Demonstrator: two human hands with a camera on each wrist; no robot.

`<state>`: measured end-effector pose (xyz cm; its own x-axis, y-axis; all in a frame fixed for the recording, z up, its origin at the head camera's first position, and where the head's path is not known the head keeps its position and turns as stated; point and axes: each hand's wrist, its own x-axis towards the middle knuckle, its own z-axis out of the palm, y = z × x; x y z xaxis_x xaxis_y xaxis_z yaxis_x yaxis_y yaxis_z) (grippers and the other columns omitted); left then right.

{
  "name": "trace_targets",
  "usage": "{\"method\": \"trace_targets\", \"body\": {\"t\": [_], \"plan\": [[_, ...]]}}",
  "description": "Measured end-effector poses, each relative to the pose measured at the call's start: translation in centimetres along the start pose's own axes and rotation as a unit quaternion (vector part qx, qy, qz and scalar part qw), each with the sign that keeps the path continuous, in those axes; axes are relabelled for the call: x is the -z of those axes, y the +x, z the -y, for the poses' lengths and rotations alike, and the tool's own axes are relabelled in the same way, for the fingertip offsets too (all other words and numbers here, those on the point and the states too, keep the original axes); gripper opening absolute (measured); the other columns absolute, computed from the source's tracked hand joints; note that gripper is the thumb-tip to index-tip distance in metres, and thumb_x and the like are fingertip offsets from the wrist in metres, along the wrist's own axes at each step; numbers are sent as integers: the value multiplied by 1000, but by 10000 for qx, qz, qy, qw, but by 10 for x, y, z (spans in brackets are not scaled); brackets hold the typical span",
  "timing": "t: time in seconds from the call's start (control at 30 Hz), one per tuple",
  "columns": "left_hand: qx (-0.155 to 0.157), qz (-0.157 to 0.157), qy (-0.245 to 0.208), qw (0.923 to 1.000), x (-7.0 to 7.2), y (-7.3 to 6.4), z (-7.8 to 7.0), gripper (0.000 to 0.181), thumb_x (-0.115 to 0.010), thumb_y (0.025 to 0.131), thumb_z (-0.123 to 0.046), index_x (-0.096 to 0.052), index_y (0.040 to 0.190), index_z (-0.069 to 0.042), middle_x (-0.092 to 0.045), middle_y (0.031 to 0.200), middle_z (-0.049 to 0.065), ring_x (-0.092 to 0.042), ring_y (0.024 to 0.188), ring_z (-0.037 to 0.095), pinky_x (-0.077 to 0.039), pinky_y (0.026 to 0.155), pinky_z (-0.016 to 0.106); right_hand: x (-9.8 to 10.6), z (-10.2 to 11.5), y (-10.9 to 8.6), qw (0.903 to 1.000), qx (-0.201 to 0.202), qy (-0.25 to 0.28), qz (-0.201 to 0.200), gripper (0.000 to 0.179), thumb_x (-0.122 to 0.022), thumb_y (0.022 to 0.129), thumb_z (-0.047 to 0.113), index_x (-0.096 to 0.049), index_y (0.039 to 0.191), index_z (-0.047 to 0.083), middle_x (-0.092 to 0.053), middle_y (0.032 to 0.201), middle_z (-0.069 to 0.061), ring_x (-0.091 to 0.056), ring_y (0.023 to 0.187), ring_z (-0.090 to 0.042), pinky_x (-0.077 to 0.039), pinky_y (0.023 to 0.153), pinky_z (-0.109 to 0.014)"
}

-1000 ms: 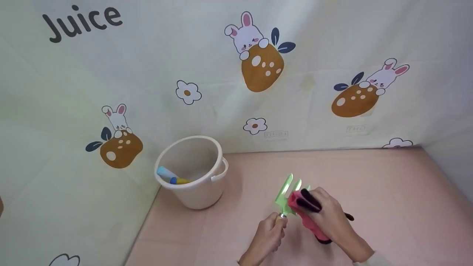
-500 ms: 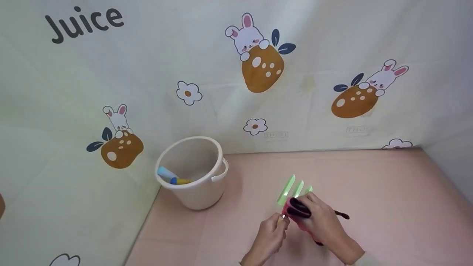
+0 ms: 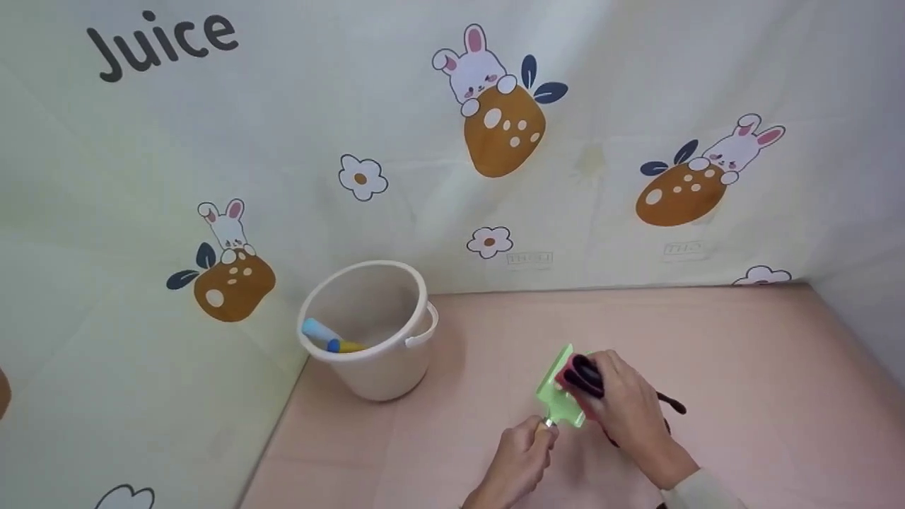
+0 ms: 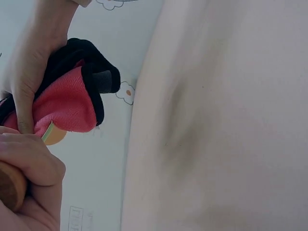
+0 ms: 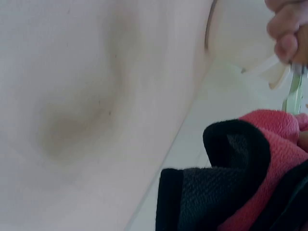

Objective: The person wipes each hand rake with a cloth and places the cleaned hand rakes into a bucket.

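Note:
My left hand (image 3: 520, 452) grips the wooden handle of a small green garden hand fork (image 3: 562, 410), with its tines pointing up and away from me. In the left wrist view the rounded handle end (image 4: 12, 187) pokes out of the fist. A pinkish-red cloth with black edging (image 4: 72, 101) is bunched in my right hand (image 3: 626, 403), which holds it against the fork's tines. Cloth and hand hide much of the tines. Loose folds of the cloth (image 5: 269, 144) hang down in the right wrist view.
A white bucket (image 3: 385, 378) with a side handle stands at the left, near the wall. Inside it lean a light-blue piece (image 3: 319, 330) and a blue-and-yellow piece (image 3: 348, 346). A printed sheet (image 3: 396, 99) covers the walls around the pink surface (image 3: 707, 339).
The cloth in my right hand went down to the base of the fork's head, then back up along the tines. The fork has shifted slightly right and down.

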<state>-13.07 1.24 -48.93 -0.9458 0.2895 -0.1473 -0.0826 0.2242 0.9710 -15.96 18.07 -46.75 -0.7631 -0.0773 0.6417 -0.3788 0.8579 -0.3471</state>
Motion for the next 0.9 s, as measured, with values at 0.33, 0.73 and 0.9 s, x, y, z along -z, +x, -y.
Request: {"method": "trace_targets", "body": {"t": [0.33,0.73,0.9], "plan": [[-40,174,36,9998,-1,-1,0,19,-49,90,-21,-51,75,-10,-40,50,-6,-32,40,6,-23,36,18,7,-14,8,9974,-692,176,-16,34,-77,75,12,-55,98,1,-58,87,-9,-56,72,-18,-50,62,-39],[95,353,122,9993,7,1,-1,21,-48,91,-26,-52,76,-11,-41,52,-6,-30,41,6,-24,37,18,19,-40,11,9899,-1327,384,-305,34,-71,81,8,-52,106,-5,-56,93,-16,-57,77,-28,-50,70,-49],[155,87,238,9996,13,7,-2,23,-45,92,-29,-52,78,-12,-41,54,-6,-30,41,6,-24,37,17,29,-38,12,9848,-1572,669,-305,32,-70,82,13,-53,104,-4,-57,93,-15,-57,81,-27,-50,76,-49]]}}
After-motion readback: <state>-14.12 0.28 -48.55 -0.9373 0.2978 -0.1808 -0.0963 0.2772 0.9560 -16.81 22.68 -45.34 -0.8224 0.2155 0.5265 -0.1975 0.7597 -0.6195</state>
